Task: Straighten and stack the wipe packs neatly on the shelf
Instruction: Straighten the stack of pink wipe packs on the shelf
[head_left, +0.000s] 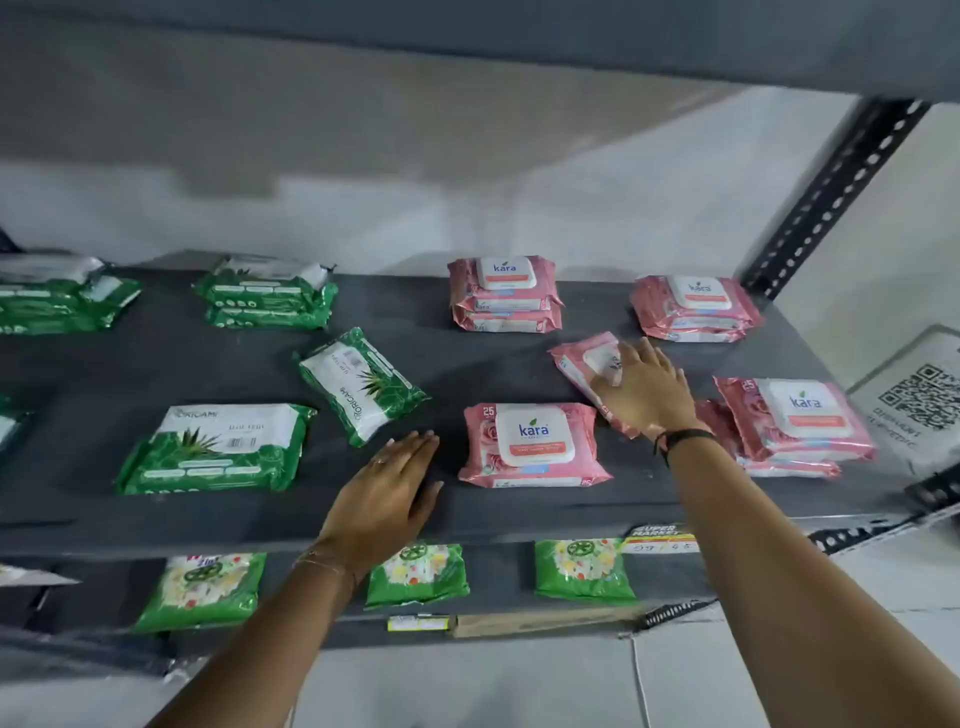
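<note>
Pink Kara wipe packs and green aloe wipe packs lie spread over a dark grey shelf (208, 519). My right hand (644, 389) rests flat on a crooked pink pack (584, 366), fingers spread over its lid. My left hand (395, 488) hovers open and flat over the shelf, just left of a single pink pack (532, 444). Two pink stacks stand at the back (504, 293) (693, 309), another at the right (795, 421). A tilted green pack (361, 384) lies mid-shelf, a larger green pack (218, 449) to its left, and a green stack (267, 293) behind.
More green packs (57, 299) sit at the far left. The lower shelf holds green bags (205, 587) and a price label (660, 538). A perforated black upright (831, 197) stands at the right, with a QR-code sign (919, 400) beside it. A grey shelf board hangs overhead.
</note>
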